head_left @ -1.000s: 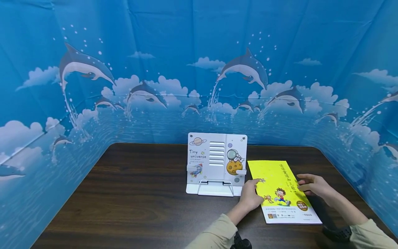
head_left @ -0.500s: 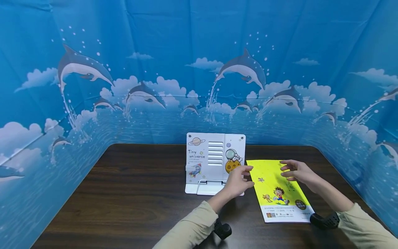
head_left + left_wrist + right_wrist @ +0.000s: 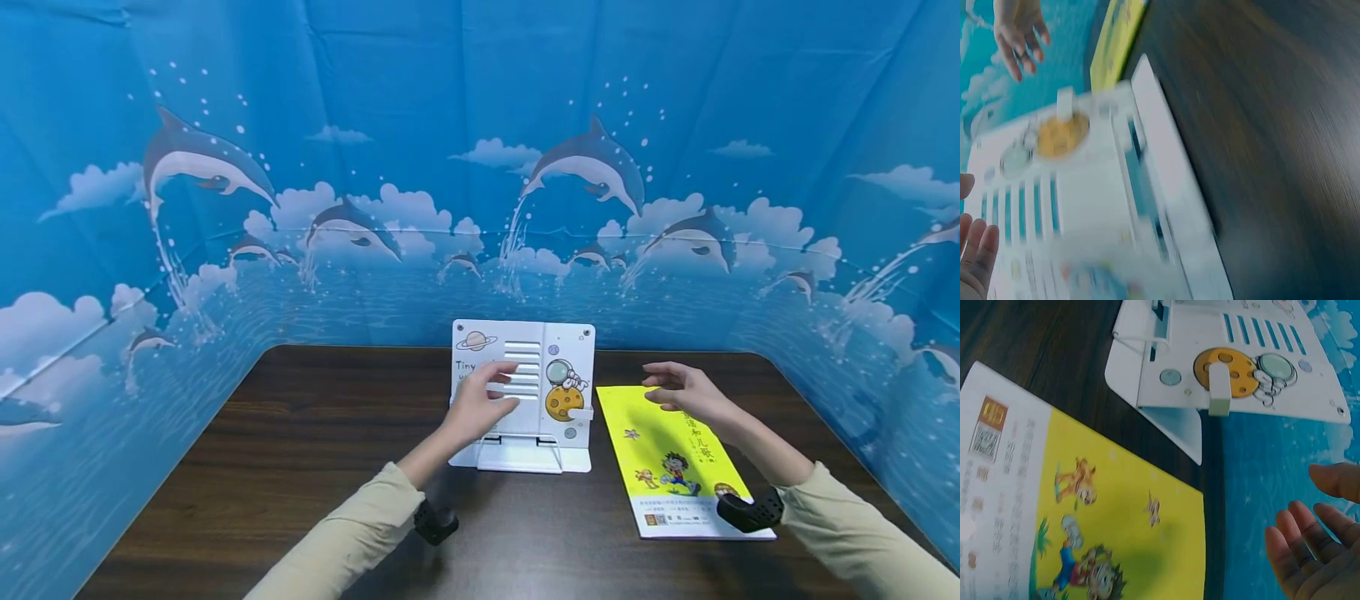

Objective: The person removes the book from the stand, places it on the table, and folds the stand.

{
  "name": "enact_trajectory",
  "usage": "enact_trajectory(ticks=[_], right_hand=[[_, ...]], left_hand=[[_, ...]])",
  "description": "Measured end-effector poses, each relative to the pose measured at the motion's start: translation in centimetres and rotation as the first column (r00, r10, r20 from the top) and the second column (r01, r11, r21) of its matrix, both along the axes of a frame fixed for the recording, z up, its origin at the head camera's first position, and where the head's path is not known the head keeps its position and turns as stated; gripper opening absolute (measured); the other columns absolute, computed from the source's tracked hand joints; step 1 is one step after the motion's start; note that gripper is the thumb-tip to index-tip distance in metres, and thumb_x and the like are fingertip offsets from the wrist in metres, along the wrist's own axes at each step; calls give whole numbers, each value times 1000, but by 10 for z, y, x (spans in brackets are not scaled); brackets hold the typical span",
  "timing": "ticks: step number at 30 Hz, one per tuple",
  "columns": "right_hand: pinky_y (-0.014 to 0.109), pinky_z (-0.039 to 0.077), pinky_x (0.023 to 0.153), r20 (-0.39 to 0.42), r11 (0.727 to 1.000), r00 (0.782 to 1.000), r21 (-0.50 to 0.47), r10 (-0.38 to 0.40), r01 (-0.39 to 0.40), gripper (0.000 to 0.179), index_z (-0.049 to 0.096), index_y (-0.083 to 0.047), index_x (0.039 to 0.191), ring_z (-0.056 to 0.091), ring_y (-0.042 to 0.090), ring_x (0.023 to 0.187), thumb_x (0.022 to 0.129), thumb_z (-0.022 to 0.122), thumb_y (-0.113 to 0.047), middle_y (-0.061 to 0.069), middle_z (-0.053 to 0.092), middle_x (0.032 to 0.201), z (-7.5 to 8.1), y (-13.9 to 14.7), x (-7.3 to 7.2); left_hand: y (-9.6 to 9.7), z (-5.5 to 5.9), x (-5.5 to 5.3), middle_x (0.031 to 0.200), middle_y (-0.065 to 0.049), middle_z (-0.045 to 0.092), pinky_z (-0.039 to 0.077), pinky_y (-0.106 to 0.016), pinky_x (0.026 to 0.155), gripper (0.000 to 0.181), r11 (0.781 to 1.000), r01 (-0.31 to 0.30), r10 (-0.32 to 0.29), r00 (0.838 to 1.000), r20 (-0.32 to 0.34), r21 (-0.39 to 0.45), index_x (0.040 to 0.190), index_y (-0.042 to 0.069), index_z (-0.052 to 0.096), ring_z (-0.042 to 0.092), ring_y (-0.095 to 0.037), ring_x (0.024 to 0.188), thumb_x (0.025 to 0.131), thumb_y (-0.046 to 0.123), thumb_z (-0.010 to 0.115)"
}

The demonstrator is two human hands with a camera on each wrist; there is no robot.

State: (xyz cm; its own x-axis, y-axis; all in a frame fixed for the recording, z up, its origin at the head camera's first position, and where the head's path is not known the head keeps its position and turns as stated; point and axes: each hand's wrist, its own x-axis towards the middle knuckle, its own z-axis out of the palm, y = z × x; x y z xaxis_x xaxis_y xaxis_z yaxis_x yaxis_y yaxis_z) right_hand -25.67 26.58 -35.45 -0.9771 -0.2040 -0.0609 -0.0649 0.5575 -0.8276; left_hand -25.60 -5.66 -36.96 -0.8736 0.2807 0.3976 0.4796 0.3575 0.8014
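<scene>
A white book stand [image 3: 525, 421] with space cartoons stands upright at the middle of the table. My left hand [image 3: 476, 404] hovers in front of its left half, fingers loosely bent and holding nothing. To the right of the stand lies a yellow book [image 3: 660, 450] with a white lower band, flat on the table. Above the book's top edge is my right hand [image 3: 690, 392], fingers apart and nothing in them. In the right wrist view the stand's side clip [image 3: 1219, 390] shows near the book. The left wrist view is blurred, with the stand's slotted panel [image 3: 1085, 181] filling much of it.
The dark wooden table [image 3: 300, 483] reaches back to a blue curtain [image 3: 420, 167] printed with dolphins and clouds. A black wrist device [image 3: 435, 522] sits at the left cuff and another black device [image 3: 750, 510] at the right cuff.
My left hand has left the book's left edge and moved left to the stand. My right hand has risen from the book's right side toward its top. The book and stand stay in place.
</scene>
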Motion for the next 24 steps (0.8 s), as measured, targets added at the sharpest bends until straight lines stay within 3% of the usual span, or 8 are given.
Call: enact_trajectory(ticks=[6, 11, 18, 24], right_hand=[[41, 49, 82, -7, 1000, 1000, -7, 17, -17, 55, 35, 5, 134, 53, 32, 105, 88, 58, -16, 25, 50, 122, -1, -18, -7], [43, 48, 83, -7, 999, 1000, -36, 29, -29, 54, 35, 5, 133, 53, 32, 104, 88, 57, -12, 26, 49, 122, -4, -34, -11], [40, 49, 82, -17, 997, 999, -69, 42, -43, 52, 35, 6, 132, 54, 30, 101, 87, 57, -8, 24, 50, 118, -14, -55, -14], [39, 50, 82, -32, 993, 999, -116, -7, 3, 48, 34, 7, 129, 54, 32, 102, 87, 54, -2, 25, 49, 117, -23, -65, -17]], left_hand=[[-47, -3, -7, 107, -17, 58, 52, -39, 76, 42, 990, -143, 142, 988, -57, -10, 114, -3, 57, 58, -29, 96, 73, -6, 67], [-70, -10, -12, 111, -17, 57, 52, -40, 76, 42, 972, -235, 235, 969, -71, 3, 115, -4, 56, 58, -30, 96, 74, -7, 66], [-78, -23, -19, 115, -21, 54, 51, -38, 78, 47, 970, -243, 243, 970, 32, 4, 121, -4, 50, 56, -32, 99, 76, -6, 65], [-72, -32, -26, 109, -19, 58, 51, -39, 78, 46, 973, -232, 232, 971, 49, -5, 122, -3, 50, 59, -29, 95, 78, -5, 63]])
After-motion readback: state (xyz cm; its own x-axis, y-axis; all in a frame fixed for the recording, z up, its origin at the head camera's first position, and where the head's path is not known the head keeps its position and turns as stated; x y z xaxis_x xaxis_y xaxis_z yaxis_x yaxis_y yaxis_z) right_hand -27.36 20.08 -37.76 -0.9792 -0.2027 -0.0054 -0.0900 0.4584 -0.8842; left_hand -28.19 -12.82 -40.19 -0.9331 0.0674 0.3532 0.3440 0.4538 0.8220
